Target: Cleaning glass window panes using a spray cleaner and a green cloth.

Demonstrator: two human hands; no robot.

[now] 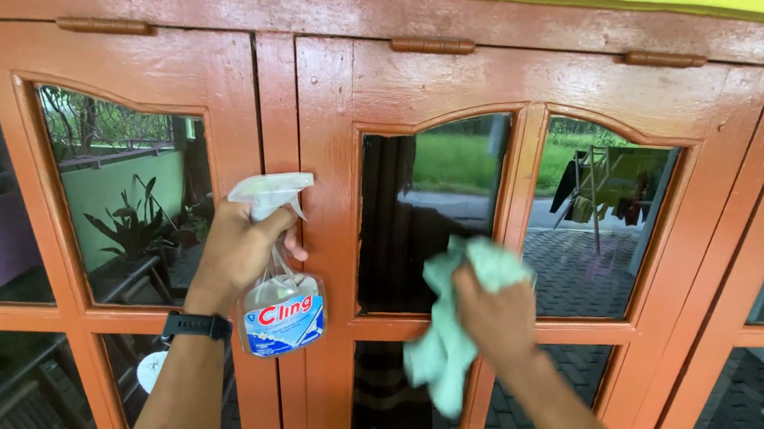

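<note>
Crumpled pale-green cloth (450,336); clear, white-triggered spray bottle (279,297).

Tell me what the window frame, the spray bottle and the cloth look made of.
Window frame: likely wood under glossy reddish-brown paint, brush streaks showing. Spray bottle: clear plastic with a white trigger. Cloth: soft pale-green fabric, crumpled, maybe microfibre.

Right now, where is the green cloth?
In the head view, the green cloth is right of centre, held in the right hand against the orange window frame, between two glass panes.
</note>
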